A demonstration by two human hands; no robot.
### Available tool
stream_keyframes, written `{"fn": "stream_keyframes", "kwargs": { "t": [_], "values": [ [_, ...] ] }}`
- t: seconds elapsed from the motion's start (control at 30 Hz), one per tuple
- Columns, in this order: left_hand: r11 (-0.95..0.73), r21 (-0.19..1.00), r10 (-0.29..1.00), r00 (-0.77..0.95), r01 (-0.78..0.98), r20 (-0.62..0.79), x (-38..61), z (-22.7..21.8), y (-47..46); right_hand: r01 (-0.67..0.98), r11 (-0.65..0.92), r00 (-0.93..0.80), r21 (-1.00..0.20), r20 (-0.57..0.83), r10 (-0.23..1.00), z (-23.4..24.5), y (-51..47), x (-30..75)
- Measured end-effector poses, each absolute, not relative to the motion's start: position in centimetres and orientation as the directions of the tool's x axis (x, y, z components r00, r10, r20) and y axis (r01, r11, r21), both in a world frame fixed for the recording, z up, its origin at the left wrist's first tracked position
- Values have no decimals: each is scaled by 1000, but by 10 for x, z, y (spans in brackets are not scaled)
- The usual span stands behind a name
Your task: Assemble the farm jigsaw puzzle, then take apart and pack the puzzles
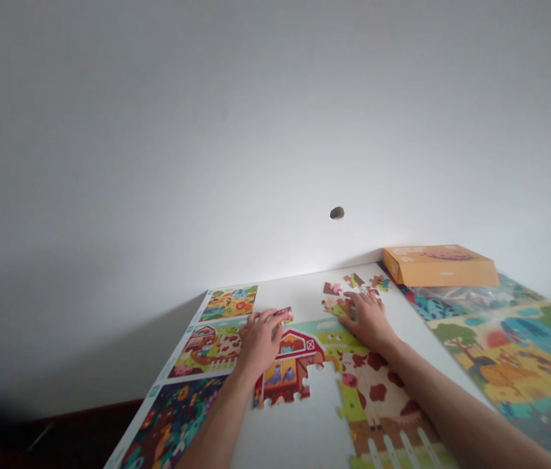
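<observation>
A partly joined farm puzzle (353, 384) with a red barn and a spotted cow lies on the white table (295, 436). My left hand (258, 339) rests on its upper left part, fingers curled, pinching a small reddish piece (285, 313) at the fingertips. My right hand (368, 319) lies palm down over the puzzle's top edge, fingers pressed on a green-yellow piece (334, 306). Loose pieces (353, 282) lie just beyond my right hand.
A picture sheet (207, 352) with several farm scenes lies left of the puzzle. An orange box (439, 266) stands at the back right, on a finished colourful puzzle (514, 352). A white wall with a small dark hole (337, 213) rises behind the table.
</observation>
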State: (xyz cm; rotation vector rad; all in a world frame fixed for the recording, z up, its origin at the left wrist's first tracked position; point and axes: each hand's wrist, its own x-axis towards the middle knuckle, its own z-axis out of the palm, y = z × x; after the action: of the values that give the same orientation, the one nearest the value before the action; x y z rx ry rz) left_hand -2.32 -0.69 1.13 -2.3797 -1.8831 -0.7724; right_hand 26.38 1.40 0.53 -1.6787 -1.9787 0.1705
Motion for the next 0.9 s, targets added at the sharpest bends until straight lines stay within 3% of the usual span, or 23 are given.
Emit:
{"fn": "stream_keyframes", "kwargs": {
  "t": [0.2, 0.33, 0.5, 0.67, 0.9],
  "values": [
    [-471, 315, 851, 331, 824, 407, -13, 21, -15, 760, 423, -269, -493, 355, 895, 6, 6, 254],
    [-602, 366, 798, 515, 710, 313, -6, 24, -23, 701, 532, -418, -475, 330, 846, 7, -1, 250],
    [-623, 382, 773, 612, 682, 167, -5, 29, -27, 752, 487, -349, -444, 359, 866, 11, 1, 254],
    [-633, 400, 756, 640, 662, 138, -5, 35, -29, 848, 332, -220, -413, 295, 930, 5, 7, 259],
    [-626, 380, 761, 639, 681, 108, -4, 34, -28, 830, 387, -284, -401, 294, 913, 4, 7, 258]
  ]
}}
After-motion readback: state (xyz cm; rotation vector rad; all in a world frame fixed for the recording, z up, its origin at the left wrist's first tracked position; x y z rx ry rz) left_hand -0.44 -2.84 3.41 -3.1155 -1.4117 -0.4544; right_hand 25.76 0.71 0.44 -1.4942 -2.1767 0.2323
